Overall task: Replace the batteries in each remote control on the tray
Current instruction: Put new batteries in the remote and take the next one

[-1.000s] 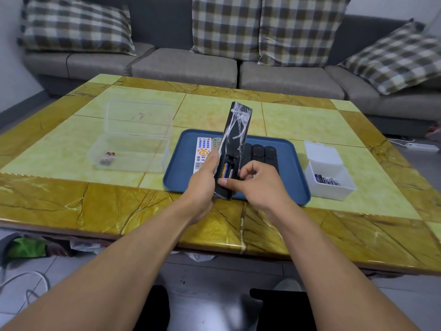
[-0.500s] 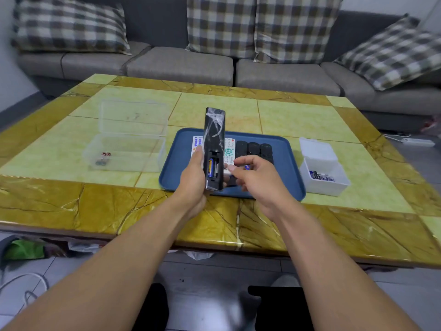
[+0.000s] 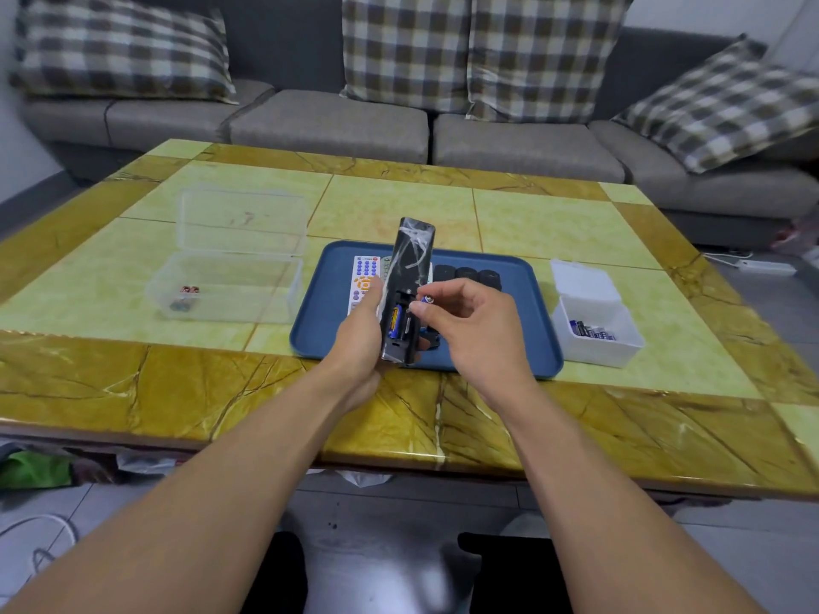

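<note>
Left hand: the black remote [image 3: 405, 285] is gripped upright by the left hand [image 3: 361, 334] at frame centre, above the blue tray [image 3: 527, 303].
Right hand: one battery [image 3: 427, 299] is pinched by the right hand [image 3: 469, 321] beside the open compartment.
Progress: one battery [image 3: 395, 320] is seated; the second slot is unfilled.
Remaining: the white remote [image 3: 364, 279] and dark remotes [image 3: 465, 277] are left lying on the tray, their state untold.
Supply: spare cells are kept in the white box [image 3: 596, 321], right of centre on the table [image 3: 133, 392].
</note>
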`<state>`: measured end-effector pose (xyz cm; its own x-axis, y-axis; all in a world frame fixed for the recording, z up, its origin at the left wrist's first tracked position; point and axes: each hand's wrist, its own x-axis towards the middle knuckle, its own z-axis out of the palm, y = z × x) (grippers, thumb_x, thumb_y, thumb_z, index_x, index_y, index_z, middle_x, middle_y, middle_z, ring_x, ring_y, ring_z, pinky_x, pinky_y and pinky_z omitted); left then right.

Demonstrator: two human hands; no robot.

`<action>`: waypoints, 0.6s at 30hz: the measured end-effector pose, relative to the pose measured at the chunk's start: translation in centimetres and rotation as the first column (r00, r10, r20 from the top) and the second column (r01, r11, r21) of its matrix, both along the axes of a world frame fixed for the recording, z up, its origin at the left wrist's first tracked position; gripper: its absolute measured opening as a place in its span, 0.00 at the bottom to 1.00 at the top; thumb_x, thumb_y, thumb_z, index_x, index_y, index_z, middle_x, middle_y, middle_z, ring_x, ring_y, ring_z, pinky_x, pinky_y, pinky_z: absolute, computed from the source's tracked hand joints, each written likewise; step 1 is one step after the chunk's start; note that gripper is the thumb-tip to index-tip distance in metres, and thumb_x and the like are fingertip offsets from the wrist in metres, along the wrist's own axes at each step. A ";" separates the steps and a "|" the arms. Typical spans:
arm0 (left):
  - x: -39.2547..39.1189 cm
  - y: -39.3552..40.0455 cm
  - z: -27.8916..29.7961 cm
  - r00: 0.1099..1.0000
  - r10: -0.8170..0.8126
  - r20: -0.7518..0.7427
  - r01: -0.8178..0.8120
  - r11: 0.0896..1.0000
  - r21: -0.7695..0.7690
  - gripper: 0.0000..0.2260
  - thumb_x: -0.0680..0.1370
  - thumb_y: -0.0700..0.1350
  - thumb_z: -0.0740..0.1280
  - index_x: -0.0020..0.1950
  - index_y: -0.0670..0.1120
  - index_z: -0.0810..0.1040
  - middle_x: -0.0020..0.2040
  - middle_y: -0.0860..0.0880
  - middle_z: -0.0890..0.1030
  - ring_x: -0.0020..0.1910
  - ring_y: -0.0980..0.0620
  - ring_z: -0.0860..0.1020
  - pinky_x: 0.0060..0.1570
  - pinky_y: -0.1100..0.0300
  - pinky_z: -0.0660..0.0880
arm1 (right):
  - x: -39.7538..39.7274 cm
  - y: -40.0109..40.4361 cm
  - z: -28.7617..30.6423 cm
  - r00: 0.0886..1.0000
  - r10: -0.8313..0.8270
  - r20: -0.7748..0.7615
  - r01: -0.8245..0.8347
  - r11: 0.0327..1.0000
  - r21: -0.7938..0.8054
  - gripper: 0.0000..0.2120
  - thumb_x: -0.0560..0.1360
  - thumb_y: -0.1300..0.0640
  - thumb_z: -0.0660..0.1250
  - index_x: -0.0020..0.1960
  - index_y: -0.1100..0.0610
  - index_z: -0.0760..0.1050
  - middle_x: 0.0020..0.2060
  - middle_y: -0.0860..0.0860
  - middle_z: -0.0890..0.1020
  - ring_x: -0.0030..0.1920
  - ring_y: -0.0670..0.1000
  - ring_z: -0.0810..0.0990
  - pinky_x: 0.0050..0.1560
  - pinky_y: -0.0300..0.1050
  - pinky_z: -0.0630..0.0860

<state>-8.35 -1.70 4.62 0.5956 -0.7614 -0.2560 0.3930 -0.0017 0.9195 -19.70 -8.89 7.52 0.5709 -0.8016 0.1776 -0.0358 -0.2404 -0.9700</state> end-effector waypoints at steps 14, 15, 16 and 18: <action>-0.3 0.0 0.4 0.998 0.067 0.010 -0.067 0.997 -0.036 0.17 0.85 0.55 0.55 0.59 0.50 0.81 0.51 0.47 0.86 0.48 0.48 0.85 0.48 0.49 0.82 | 1.2 0.1 -0.9 0.921 -0.224 -0.318 0.035 0.861 -0.507 0.11 0.75 0.44 0.72 0.56 0.43 0.83 0.40 0.43 0.74 0.42 0.44 0.76 0.41 0.47 0.77; -0.2 0.1 0.3 0.996 0.081 0.022 -0.080 0.996 -0.037 0.17 0.86 0.54 0.54 0.59 0.50 0.81 0.52 0.47 0.86 0.49 0.49 0.85 0.48 0.49 0.82 | 1.1 0.2 -0.8 0.906 -0.226 -0.357 0.001 0.846 -0.533 0.12 0.76 0.43 0.69 0.58 0.42 0.82 0.40 0.44 0.73 0.42 0.44 0.75 0.40 0.45 0.75; 0.0 0.1 0.3 0.995 0.090 0.032 -0.089 0.995 -0.037 0.17 0.86 0.54 0.54 0.60 0.50 0.80 0.51 0.48 0.86 0.48 0.51 0.85 0.46 0.52 0.82 | 1.1 0.5 -0.8 0.894 -0.223 -0.389 -0.033 0.833 -0.553 0.12 0.78 0.43 0.67 0.60 0.42 0.81 0.40 0.44 0.73 0.42 0.45 0.74 0.39 0.45 0.73; 0.2 0.3 0.2 0.994 0.100 0.041 -0.098 0.994 -0.036 0.17 0.86 0.54 0.54 0.58 0.50 0.81 0.47 0.50 0.86 0.42 0.54 0.84 0.38 0.58 0.80 | 1.2 0.9 -0.5 0.873 -0.227 -0.431 -0.089 0.797 -0.598 0.13 0.80 0.44 0.64 0.63 0.41 0.80 0.42 0.45 0.74 0.43 0.46 0.75 0.39 0.46 0.74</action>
<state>-8.11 -1.40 4.83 0.6784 -0.7059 -0.2038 0.3503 0.0669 0.9343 -18.49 -7.95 7.00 0.6547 -0.6684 0.3531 -0.4746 -0.7270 -0.4962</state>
